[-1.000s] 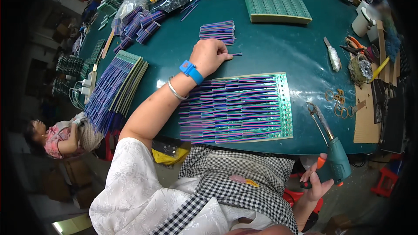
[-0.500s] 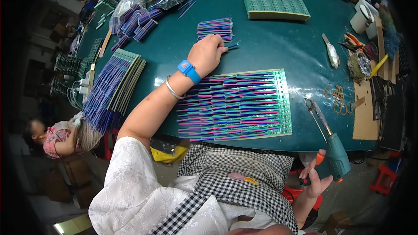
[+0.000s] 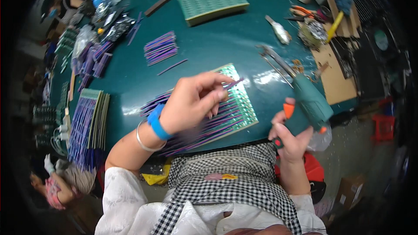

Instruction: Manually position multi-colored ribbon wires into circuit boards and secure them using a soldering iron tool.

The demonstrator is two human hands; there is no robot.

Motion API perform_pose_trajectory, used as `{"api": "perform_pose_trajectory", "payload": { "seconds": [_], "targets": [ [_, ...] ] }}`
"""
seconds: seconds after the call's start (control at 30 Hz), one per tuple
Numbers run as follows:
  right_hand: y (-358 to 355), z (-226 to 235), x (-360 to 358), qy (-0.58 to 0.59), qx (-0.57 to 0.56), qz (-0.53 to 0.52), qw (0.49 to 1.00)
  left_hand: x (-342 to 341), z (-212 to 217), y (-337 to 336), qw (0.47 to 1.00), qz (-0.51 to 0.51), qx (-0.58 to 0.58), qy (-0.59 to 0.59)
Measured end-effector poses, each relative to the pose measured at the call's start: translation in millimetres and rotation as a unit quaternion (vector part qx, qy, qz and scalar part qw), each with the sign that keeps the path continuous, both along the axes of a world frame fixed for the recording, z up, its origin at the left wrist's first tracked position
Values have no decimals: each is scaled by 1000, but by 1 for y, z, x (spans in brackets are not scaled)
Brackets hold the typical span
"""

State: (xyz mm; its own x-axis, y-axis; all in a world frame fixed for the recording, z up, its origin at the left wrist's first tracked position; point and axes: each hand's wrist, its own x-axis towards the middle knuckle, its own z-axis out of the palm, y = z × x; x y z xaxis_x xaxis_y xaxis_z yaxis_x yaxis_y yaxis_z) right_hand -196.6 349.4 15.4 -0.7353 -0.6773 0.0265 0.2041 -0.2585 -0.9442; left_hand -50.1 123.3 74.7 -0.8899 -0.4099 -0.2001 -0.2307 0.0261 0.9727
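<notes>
Left grip [image 3: 191,102] pinches purple strip [image 3: 233,83] over green board [image 3: 237,104]; right grip [image 3: 292,137] clenches teal glue gun [image 3: 307,100], 3 o'clock of board.

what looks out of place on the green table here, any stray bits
One purple strip lies alone on the table, apart from the neat purple bundle. Further left, loose strips and bags sit in a jumble.

Dark green table [image 3: 217,39]. On it: green board [image 3: 237,109] near front edge, loaded with purple strips; stacked boards [image 3: 89,122] left; loose strip bundle [image 3: 160,48]; single strip [image 3: 172,66]; green block [image 3: 212,1] far side; cardboard [image 3: 337,76] right.
</notes>
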Motion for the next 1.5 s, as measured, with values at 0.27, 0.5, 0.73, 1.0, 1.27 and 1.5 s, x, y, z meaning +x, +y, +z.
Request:
{"api": "perform_pose_trajectory", "payload": {
  "seconds": [0.27, 0.5, 0.73, 1.0, 1.27, 1.5],
  "targets": [
    [-4, -2, 10, 14, -25, 53, 998, -4, -6, 48, 992, -123, -5, -11],
    [7, -16, 25, 104, 39, 32, 993, 0, -29, 58, 968, -132, -187, 105],
    [71, -21, 1, 13, 27, 29, 999, 33, -50, 59, 921, -43, -375, 103],
    [151, -15, 14, -130, 106, 88, 982, 15, -75, 77, 895, -18, -437, 91],
    [159, -30, 23, -94, 146, 73, 982, 16, -80, 75, 901, -31, -425, 89],
    [140, -30, 22, -86, 150, 82, 982, 18, -84, 74, 902, -23, -420, 102]
  ]
}}
